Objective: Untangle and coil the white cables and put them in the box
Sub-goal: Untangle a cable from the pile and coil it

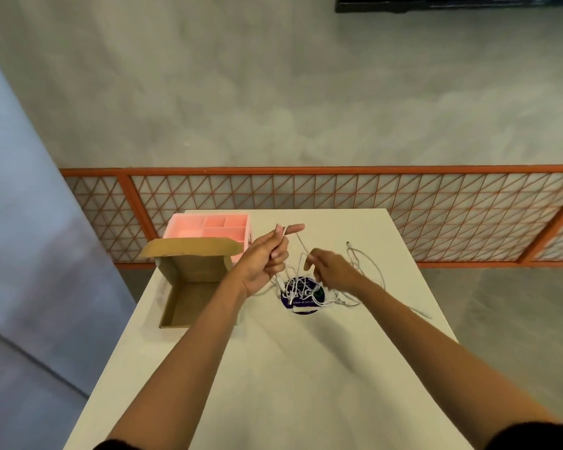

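A white table [306, 368] is stretching out beneath both hands. An open cardboard box [189, 287] is sitting just left of the left hand [263, 262], and a pink divided organizer [208, 226] is standing beyond that hand, touching the box's raised flap. The white cables [309, 293] are lying tangled below and between the hands, spilling over a dark round sticker [301, 295] and trailing off right of the right hand [330, 267]. The left hand is curling closed around a raised cable strand; the right hand is pinching another strand between fingertips.
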A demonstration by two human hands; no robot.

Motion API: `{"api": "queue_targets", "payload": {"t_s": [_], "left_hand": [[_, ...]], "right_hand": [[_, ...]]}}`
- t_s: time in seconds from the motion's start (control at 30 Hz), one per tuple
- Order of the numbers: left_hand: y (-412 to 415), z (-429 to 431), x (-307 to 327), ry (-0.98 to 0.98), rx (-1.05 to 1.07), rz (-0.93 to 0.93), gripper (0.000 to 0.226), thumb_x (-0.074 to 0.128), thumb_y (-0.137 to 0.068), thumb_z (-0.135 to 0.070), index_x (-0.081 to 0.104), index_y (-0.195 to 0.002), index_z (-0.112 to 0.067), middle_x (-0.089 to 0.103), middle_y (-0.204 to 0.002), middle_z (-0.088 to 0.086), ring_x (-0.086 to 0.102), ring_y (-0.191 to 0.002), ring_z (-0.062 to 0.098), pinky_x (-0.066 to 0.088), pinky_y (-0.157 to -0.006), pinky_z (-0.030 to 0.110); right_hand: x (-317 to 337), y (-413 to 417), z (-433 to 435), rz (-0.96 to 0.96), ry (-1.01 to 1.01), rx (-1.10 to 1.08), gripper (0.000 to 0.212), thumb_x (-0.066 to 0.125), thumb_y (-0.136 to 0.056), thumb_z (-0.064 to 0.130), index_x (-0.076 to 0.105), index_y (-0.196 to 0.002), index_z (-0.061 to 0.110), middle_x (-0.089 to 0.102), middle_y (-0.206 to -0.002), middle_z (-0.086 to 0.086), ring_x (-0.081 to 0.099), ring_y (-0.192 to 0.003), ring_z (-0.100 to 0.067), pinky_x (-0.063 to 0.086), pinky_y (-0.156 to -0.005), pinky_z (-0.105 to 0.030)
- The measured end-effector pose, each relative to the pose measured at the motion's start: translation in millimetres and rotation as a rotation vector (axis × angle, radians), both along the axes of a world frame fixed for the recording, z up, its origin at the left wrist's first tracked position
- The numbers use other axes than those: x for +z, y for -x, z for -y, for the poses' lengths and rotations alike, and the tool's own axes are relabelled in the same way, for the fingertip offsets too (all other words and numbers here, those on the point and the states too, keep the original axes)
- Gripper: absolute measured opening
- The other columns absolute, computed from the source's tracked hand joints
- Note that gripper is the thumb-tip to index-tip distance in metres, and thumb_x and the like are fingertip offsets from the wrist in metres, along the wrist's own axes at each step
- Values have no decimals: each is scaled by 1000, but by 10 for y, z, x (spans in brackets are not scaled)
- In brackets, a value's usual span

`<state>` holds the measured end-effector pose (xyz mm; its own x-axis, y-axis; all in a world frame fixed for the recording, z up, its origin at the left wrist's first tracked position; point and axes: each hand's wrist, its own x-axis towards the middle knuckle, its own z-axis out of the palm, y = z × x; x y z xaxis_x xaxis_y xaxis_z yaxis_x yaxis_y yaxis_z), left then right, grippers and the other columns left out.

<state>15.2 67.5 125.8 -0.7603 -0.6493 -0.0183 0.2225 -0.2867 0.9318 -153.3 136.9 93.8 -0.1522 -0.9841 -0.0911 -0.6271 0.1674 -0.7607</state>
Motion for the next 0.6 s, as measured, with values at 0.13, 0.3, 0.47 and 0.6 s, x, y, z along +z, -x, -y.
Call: {"api": "queue_targets", "payload": {"t_s": [0.13,0.3,0.47,0.6], "left_hand": [[-58,-1,-54,33,86,75,39,37,-102,-19,41,-140,-8,62,-70,-6,45,-48,2,36,-46,14],[-186,25,-249,90,175,216,43,30,-104,-17,29,-146,-10,65,-117,10,68,-98,18,53,-85,26],[-260,32,-316,251,155,400,38,33,-104,-22,40,-140,-14,61,-126,13,63,-110,27,49,-98,32],[-259,-24,-287,199,44,458,37,33,-104,-23,49,-134,-10,71,-81,17,71,-71,20,56,-78,28]], "right_hand": [[-95,-266,-117,-4,-213,167,29,30,-102,15,59,-97,10,53,-60,5,48,-43,-1,36,-47,-18],[183,-392,-78,-194,-281,357,34,34,-102,25,65,-92,17,53,-64,6,48,-57,-9,35,-54,-18],[532,-410,-2,-355,-255,447,36,43,-99,30,72,-89,11,50,-61,15,45,-58,-3,35,-58,-19],[806,-345,74,-355,-46,416,29,53,-95,32,67,-77,14,54,-60,9,45,-54,-3,34,-55,-16]]}}
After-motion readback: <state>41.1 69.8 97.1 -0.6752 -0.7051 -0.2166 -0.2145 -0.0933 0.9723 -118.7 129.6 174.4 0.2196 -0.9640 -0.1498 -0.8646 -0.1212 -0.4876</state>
